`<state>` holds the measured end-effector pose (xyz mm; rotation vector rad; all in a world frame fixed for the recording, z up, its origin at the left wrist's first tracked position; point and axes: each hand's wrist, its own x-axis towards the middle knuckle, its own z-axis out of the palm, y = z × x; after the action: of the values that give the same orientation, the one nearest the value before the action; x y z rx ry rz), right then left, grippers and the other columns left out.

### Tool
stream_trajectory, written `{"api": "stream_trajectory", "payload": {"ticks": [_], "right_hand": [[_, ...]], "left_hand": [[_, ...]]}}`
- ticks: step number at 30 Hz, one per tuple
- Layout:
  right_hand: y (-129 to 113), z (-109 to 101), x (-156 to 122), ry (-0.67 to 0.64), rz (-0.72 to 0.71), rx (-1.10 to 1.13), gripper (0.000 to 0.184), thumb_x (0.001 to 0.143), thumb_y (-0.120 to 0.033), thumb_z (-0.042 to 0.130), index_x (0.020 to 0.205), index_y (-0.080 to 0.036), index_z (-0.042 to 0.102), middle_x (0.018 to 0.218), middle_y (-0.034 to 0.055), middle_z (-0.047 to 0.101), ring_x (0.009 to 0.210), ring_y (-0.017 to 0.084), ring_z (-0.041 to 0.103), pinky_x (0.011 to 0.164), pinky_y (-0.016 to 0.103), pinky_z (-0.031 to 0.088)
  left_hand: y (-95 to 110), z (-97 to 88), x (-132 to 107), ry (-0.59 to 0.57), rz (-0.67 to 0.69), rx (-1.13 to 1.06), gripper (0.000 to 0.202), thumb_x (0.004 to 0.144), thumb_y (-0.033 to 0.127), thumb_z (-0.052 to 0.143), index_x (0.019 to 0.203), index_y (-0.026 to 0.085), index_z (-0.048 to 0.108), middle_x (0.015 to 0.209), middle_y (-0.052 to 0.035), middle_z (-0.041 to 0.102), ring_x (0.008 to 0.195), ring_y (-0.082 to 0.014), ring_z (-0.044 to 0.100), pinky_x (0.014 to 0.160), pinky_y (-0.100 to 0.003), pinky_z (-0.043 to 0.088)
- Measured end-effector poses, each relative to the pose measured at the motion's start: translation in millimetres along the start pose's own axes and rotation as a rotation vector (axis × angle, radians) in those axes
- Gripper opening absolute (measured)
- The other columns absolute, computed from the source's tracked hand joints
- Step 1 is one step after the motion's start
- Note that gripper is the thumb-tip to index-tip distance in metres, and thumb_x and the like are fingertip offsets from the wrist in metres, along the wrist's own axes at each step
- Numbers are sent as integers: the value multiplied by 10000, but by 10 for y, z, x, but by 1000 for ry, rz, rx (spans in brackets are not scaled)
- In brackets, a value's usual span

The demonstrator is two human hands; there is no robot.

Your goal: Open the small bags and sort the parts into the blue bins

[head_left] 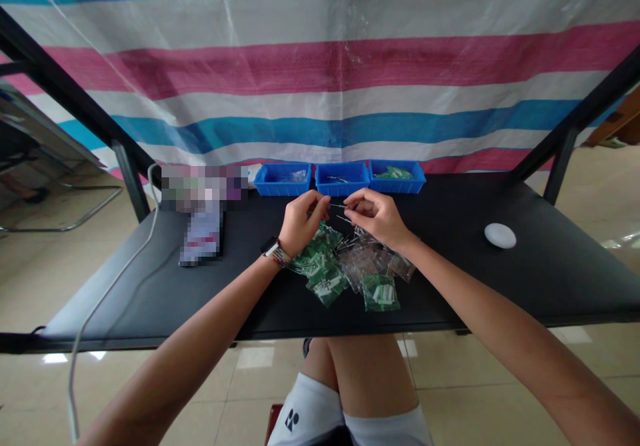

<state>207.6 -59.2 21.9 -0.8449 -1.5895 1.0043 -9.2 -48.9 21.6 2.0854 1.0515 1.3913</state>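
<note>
My left hand [304, 221], with a watch on the wrist, is closed in a pinch at the left end of a thin metal pin [338, 206]. Closed on the pin's other end is my right hand [376, 215], and a second thin metal pin [343, 219] sticks out from under its fingers. Both pins look like blind rivets. Below the hands lie green-tinted plastic bags [323, 269] with pale pieces inside, and clear bags [357, 263] beside them. Loose metal pins [349, 241] are scattered between the bags. A small green bag [381, 293] of white cylinders lies nearest the table's front edge.
Three blue bins stand along the back: the left bin [283, 188] holds a clear bag, the middle bin [343, 187] metal pins, the right bin [397, 186] green bags. A white oval object [500, 235] lies right on the black table [450, 286]. A cable [113, 286] crosses the left side.
</note>
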Motion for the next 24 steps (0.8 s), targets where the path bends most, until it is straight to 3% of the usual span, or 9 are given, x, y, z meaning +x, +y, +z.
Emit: {"api": "stream_trajectory", "payload": {"ticks": [5,10,18,24], "right_hand": [[-27,26,-10,-1,-17,-4,263,849,-432,858,926,-213,735,764,7,708,633,159,653,584,294,499],[-13,21,-10,23,-14,-28,269,904,-469,818,935,-220,721,661,-14,673,596,171,659,562,293,482],[-13,-26,30,110,-31,-35,458,894,-655,803,882,-207,712,778,25,719,593,150,654,560,291,491],[-51,-37,39,108,-10,15,465,899,-666,785,866,-207,716,820,33,745,595,129,645,552,280,492]], "left_hand": [[-7,9,-2,62,-32,-34,414,1084,523,617,809,215,641,648,-9,693,579,-151,661,591,-274,509],[10,13,-3,23,-21,-55,411,1093,512,603,821,206,636,657,-7,694,586,-142,672,581,-258,517],[29,33,-32,-44,76,-25,181,1069,386,641,1039,210,616,792,8,685,641,-125,702,583,-224,521],[20,12,-31,-57,180,58,165,1085,334,615,991,205,659,847,-15,665,690,-133,667,619,-246,528]]}}
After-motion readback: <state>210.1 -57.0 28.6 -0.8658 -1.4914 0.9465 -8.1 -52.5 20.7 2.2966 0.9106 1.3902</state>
